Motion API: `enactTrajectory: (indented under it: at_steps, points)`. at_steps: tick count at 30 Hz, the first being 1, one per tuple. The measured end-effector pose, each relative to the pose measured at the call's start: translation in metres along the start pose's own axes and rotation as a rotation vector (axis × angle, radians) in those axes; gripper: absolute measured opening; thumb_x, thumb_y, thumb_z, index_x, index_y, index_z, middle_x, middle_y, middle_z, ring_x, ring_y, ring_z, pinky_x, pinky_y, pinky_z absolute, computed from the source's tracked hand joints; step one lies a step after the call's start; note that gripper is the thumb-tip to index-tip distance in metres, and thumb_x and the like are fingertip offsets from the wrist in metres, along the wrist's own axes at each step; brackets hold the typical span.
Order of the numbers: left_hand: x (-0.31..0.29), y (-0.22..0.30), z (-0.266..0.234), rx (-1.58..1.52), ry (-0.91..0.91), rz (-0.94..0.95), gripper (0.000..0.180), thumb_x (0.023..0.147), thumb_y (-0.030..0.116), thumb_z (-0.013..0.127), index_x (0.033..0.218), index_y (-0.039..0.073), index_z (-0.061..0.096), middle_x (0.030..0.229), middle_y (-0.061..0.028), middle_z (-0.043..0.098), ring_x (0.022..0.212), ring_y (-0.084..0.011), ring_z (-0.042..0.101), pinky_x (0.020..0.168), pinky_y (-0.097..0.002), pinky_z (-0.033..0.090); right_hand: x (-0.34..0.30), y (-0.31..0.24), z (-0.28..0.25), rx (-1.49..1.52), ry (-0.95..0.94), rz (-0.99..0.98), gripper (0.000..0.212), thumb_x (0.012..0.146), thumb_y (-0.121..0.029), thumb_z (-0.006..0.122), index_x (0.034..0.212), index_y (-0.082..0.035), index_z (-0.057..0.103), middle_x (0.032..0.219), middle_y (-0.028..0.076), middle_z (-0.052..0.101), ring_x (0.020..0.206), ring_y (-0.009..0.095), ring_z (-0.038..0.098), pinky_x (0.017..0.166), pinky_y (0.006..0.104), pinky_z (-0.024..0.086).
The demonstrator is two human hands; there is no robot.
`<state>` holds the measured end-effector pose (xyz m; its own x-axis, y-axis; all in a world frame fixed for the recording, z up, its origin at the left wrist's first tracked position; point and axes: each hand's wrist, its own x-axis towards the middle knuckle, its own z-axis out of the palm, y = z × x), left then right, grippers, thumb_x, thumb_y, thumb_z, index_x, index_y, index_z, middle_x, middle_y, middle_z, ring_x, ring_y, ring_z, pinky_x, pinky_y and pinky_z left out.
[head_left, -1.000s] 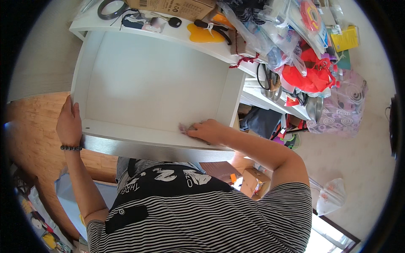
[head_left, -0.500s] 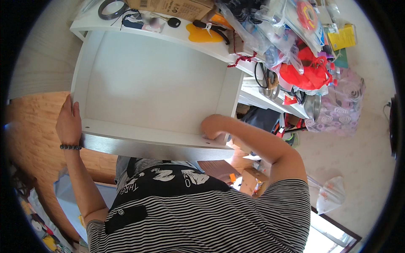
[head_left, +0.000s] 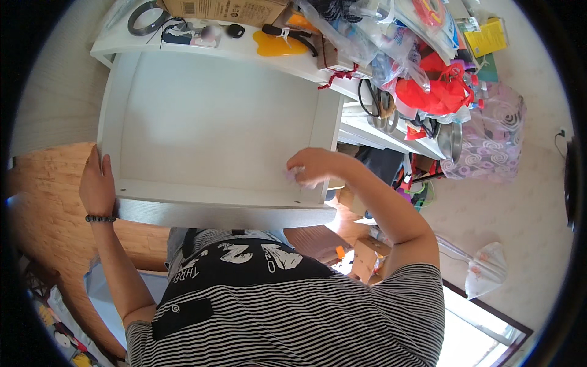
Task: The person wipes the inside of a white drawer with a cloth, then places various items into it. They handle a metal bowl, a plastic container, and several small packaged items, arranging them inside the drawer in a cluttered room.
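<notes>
A white drawer [head_left: 208, 191] with a dark wood-grain front panel [head_left: 226, 214] is pulled out before me, its pale bottom bare. At its front left corner, my left hand [head_left: 98, 186] holds the outer side, fingers stretched forward and thumb apart. A dark bead bracelet [head_left: 99, 218] circles that wrist. Over the drawer's front right part is my right hand [head_left: 315, 166], its fingers closed around a small crumpled whitish tissue [head_left: 292, 175]. The fingers beneath the tissue are partly hidden and slightly blurred.
Above the drawer, a white desktop carries a roll of tape [head_left: 145, 18], a cardboard box [head_left: 229, 9] and a yellow scraper-like piece [head_left: 278, 44]. Plastic bags and a red bag [head_left: 434, 92] crowd the right. An open carton [head_left: 367, 260] sits below on the floor.
My right hand has lifted from the drawer's front right corner and moved slightly up, bringing the tissue into view. The left hand stays at the drawer's side. The whole view has shifted a little.
</notes>
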<state>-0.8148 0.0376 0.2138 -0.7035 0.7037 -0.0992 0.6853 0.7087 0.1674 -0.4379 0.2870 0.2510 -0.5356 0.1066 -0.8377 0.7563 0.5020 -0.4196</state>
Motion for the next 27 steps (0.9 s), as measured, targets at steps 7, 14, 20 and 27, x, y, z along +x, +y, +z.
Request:
enactTrajectory:
  at_steps: [7,14,20,27]
  points:
    - [-0.003,0.005,-0.003,-0.017,0.028,0.012,0.039,0.094,0.026,0.045,0.127,0.006,0.049,0.112,-0.0187,0.059,0.097,-0.0359,0.059,0.077,-0.0415,0.049,0.017,0.024,0.082,-0.829,0.122,-0.161,0.016,0.078,-0.021,0.059,0.088,-0.012,0.069,0.096,0.004,0.064,0.093,0.021,0.059,0.078,0.0373,0.042]
    - [-0.002,0.008,0.0,-0.008,0.003,-0.019,0.04,0.094,0.027,0.045,0.128,0.008,0.048,0.114,-0.0173,0.059,0.098,-0.0343,0.059,0.077,-0.0422,0.049,0.038,0.026,0.077,-0.895,0.045,0.026,0.011,0.074,-0.019,0.065,0.082,-0.013,0.069,0.084,0.005,0.067,0.085,0.025,0.063,0.072,0.0385,0.046]
    - [-0.006,0.009,-0.004,-0.036,-0.002,-0.034,0.038,0.094,0.027,0.045,0.127,0.007,0.048,0.113,-0.0174,0.06,0.098,-0.0352,0.059,0.077,-0.0424,0.049,-0.041,-0.002,0.003,-0.451,0.367,0.152,0.017,0.069,-0.017,0.067,0.081,-0.004,0.067,0.08,0.01,0.067,0.082,0.027,0.064,0.071,0.0377,0.049]
    - [-0.003,0.007,-0.002,-0.034,0.034,0.004,0.036,0.093,0.023,0.047,0.125,0.006,0.05,0.113,-0.0187,0.059,0.098,-0.0364,0.058,0.079,-0.0428,0.049,-0.077,0.023,-0.002,1.178,0.627,0.004,0.027,0.074,-0.008,0.068,0.099,0.0,0.063,0.087,0.007,0.065,0.08,0.015,0.061,0.075,0.029,0.048]
